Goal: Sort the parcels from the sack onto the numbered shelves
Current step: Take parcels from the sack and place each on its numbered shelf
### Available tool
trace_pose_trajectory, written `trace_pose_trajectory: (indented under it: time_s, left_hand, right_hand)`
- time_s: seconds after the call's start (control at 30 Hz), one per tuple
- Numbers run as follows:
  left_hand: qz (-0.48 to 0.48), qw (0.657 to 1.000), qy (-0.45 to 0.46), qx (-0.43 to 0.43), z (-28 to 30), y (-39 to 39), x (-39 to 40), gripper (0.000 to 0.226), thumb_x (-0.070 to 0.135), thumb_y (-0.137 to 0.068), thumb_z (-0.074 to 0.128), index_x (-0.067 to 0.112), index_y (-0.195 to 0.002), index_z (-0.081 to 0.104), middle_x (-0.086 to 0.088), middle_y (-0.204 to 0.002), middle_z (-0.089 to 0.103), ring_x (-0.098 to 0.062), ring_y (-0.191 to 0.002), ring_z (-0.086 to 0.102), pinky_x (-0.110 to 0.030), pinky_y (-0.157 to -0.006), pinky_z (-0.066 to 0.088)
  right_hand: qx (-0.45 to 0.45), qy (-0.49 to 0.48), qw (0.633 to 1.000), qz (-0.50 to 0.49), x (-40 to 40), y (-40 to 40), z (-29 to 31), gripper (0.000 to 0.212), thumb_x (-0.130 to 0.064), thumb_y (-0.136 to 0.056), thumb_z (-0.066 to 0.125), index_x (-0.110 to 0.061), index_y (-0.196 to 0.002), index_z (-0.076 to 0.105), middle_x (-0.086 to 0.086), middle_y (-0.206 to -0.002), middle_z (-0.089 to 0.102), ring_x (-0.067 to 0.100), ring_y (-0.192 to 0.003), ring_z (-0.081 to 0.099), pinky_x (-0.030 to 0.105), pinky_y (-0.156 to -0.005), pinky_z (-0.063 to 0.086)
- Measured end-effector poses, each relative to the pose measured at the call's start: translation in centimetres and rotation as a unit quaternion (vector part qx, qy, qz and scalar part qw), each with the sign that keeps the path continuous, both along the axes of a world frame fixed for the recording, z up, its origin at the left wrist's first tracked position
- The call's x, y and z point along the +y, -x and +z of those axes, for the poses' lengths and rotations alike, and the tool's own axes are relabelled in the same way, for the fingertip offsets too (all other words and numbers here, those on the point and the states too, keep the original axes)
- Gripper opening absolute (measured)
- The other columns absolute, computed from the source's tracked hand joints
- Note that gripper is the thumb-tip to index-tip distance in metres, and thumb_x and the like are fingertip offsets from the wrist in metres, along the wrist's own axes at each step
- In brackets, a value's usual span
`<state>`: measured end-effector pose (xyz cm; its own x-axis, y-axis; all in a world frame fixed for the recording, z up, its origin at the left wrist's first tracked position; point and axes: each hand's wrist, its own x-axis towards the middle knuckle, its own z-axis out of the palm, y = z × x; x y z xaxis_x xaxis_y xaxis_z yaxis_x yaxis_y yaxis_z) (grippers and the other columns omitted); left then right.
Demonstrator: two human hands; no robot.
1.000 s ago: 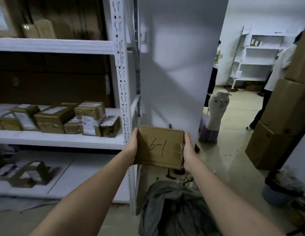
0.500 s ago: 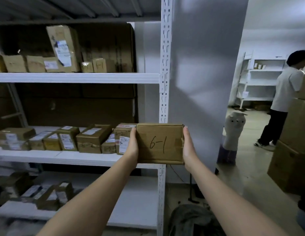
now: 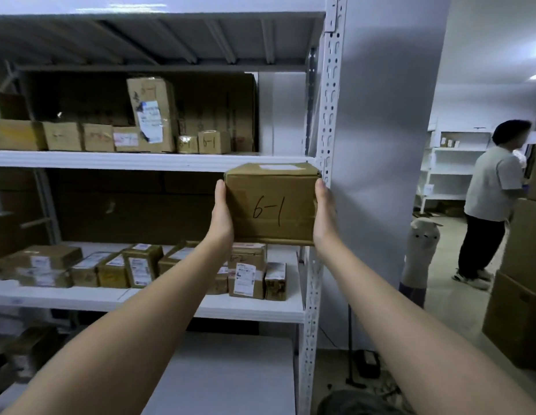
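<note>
Between our left hand (image 3: 220, 215) and right hand (image 3: 325, 215) we clamp the "6-1" parcel (image 3: 271, 205), level with the upper shelf (image 3: 111, 161) edge. We judge placing is underway; next we lift it over beside the other 6-1 box (image 3: 213, 142).

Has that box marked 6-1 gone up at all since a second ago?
Yes. The box marked 6-1 has risen from below the middle shelf to the upper shelf's front edge.
</note>
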<state>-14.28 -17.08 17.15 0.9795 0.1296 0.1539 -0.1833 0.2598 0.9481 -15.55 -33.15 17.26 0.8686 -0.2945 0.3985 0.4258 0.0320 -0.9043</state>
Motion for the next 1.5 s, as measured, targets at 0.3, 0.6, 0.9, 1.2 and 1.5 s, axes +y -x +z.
trace_pose_trajectory:
  time_s: [0.3,0.6,0.9,1.2,1.5]
  left_hand:
    - [0.045,0.996,-0.01,-0.076,7.3,-1.8,1.6,0.077,0.074,-0.087,0.03,0.024,-0.145,0.04,-0.004,-0.139,0.047,-0.025,-0.127,0.041,-0.047,-0.113,0.027]
    - [0.015,0.992,-0.039,-0.119,10.9,-8.0,4.4,0.059,0.069,-0.089,0.037,0.03,-0.133,0.042,-0.005,-0.137,0.047,-0.025,-0.127,0.044,-0.047,-0.111,0.032]
    - [-0.068,0.982,-0.111,-0.135,13.2,-20.8,9.8,0.069,0.064,-0.074,0.056,0.024,-0.131,0.049,-0.007,-0.128,0.058,-0.027,-0.117,0.055,-0.046,-0.106,0.041]
    - [-0.1,0.945,-0.278,-0.139,14.9,-29.7,12.4,0.036,0.036,-0.097,0.041,0.012,-0.122,0.051,-0.003,-0.085,0.056,-0.015,-0.076,0.054,-0.027,-0.072,0.046]
    - [-0.101,0.921,-0.346,-0.146,14.3,-33.7,12.3,0.047,0.036,-0.09,0.042,0.004,-0.124,0.051,-0.018,-0.112,0.053,-0.03,-0.102,0.051,-0.04,-0.098,0.039]
  right_hand:
    - [-0.081,0.008,0.996,0.021,1.1,-3.1,6.9,0.043,-0.054,-0.098,0.034,-0.025,-0.127,0.045,-0.008,-0.118,0.048,0.011,-0.115,0.045,0.038,-0.108,0.034]
    - [-0.09,0.048,0.994,0.029,3.1,-9.6,10.2,0.064,-0.064,-0.091,0.044,-0.023,-0.139,0.039,-0.005,-0.124,0.05,0.014,-0.113,0.049,0.03,-0.092,0.038]
    - [-0.1,0.066,0.992,-0.024,7.5,-20.5,13.3,0.057,-0.052,-0.096,0.044,-0.021,-0.143,0.034,-0.003,-0.131,0.047,0.01,-0.112,0.041,0.025,-0.094,0.031]
    - [-0.042,0.03,0.997,-0.059,9.5,-28.4,14.0,0.088,-0.07,-0.071,0.059,-0.025,-0.143,0.036,0.002,-0.141,0.049,0.025,-0.127,0.047,0.049,-0.11,0.036]
    - [0.008,0.079,0.997,-0.01,7.6,-32.2,13.9,0.048,-0.046,-0.088,0.053,-0.026,-0.13,0.042,0.002,-0.116,0.06,0.022,-0.105,0.06,0.042,-0.089,0.052]
